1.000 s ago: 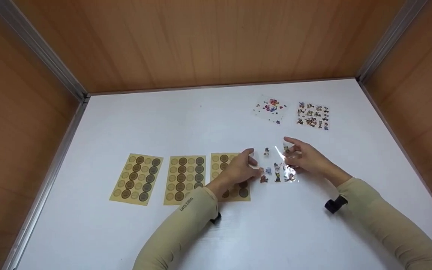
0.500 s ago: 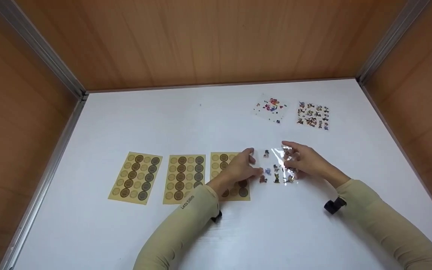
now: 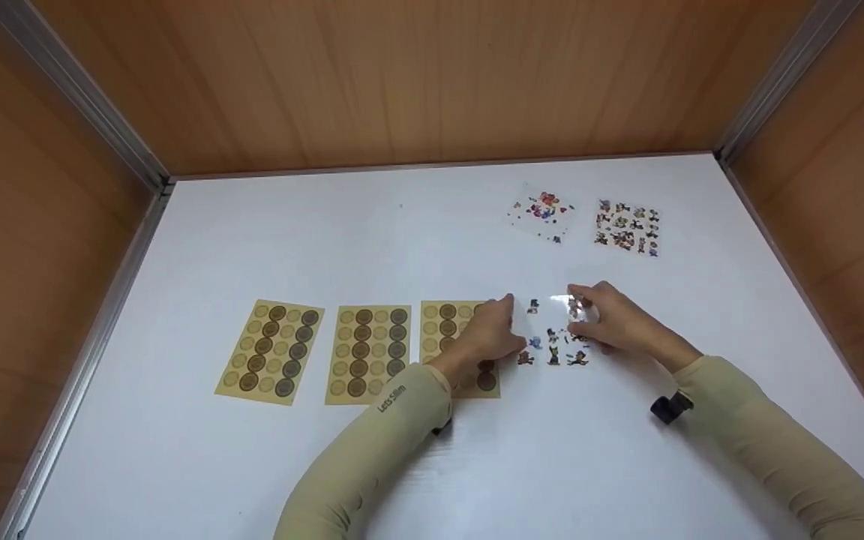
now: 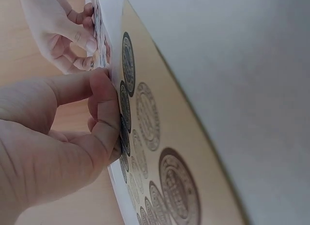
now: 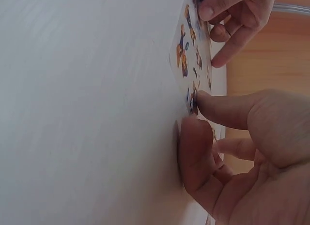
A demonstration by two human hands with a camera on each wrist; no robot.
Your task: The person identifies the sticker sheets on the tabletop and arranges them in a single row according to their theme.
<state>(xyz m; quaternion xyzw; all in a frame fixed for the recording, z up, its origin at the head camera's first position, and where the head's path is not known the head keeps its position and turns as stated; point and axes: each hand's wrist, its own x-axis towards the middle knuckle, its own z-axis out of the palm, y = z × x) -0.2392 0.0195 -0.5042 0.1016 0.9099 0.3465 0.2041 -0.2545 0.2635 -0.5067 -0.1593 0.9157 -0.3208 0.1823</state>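
Note:
A clear sticker sheet (image 3: 554,349) printed with small cartoon figures lies flat, close on the white table, between the two hands. My left hand (image 3: 486,331) pinches its left edge, thumb nearer me and index finger toward the far corner. At the right edge, my right hand (image 3: 615,318) holds the sheet; in the right wrist view the thumb (image 5: 218,108) presses on its printed face and the other fingers curl beside the border. Beneath the left hand, a tan sheet of round coin-like stickers (image 4: 160,138) is partly covered.
Two more tan coin-sticker sheets, a middle one (image 3: 369,352) and a slanted one (image 3: 271,352), lie to the left. Farther back are a clear sheet with colourful bits (image 3: 542,212) and another cartoon sticker sheet (image 3: 627,228). Wooden panels (image 3: 432,82) enclose the white table (image 3: 289,240).
The clear sheet, bent and glinting earlier, now lies flatter between the hands. My left hand has shifted slightly right along with its forearm; the right hand has barely moved.

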